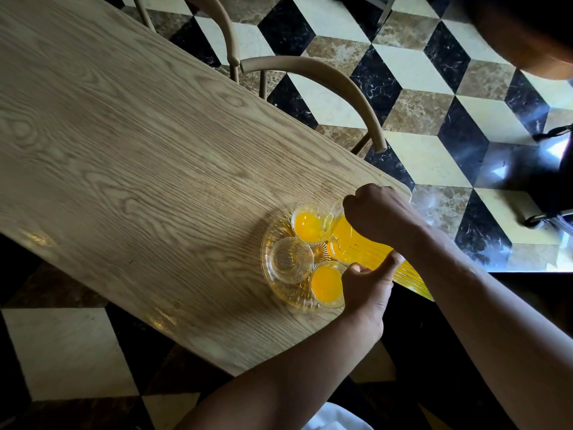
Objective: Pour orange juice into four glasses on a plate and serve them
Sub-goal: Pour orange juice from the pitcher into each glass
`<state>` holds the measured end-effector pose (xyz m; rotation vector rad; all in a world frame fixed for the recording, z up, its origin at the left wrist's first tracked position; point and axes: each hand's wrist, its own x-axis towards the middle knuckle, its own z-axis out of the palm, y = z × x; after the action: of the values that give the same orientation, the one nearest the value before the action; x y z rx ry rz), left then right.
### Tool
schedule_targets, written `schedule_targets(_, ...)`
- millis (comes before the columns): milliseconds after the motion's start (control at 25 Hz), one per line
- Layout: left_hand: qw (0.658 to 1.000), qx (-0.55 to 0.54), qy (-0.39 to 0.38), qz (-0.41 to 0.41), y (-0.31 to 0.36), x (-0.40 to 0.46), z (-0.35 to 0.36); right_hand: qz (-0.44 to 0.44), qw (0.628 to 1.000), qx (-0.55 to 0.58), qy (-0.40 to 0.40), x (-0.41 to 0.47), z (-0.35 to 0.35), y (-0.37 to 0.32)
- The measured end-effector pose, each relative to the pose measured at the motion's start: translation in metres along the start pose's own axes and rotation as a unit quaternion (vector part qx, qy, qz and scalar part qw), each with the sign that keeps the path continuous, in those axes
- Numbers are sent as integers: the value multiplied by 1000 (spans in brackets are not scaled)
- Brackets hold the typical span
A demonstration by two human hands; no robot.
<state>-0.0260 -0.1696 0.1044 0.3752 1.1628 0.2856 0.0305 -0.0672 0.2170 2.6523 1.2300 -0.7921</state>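
Note:
A ribbed glass pitcher point(369, 252) of orange juice is tilted over a round glass plate point(273, 287) near the table's right corner. My right hand point(378, 212) grips its handle near the spout. My left hand point(369, 283) steadies the pitcher's body from below. Juice runs from the spout into the far glass point(310, 226), which is partly filled. The near glass point(325, 283) holds juice. The left glass point(290, 259) has no juice in it. A fourth glass point(333, 251) with juice is mostly hidden behind the pitcher.
The plate rests on a long wooden table point(139, 156). Two curved chair backs point(313, 69) stand along the table's far edge. A tiled floor point(434, 88) of black, cream and brown surrounds the table. Another person point(533, 35) is at the top right.

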Motion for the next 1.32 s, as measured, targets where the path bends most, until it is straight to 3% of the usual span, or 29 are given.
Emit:
schedule_targets(960,1000,-9,-3,-11,7,-7,4,5,1000,-13,15,3,0,2)
schedule_targets(1320,998,52,20,20,11,-6,-2,15,1000,21,18,0,1,7)
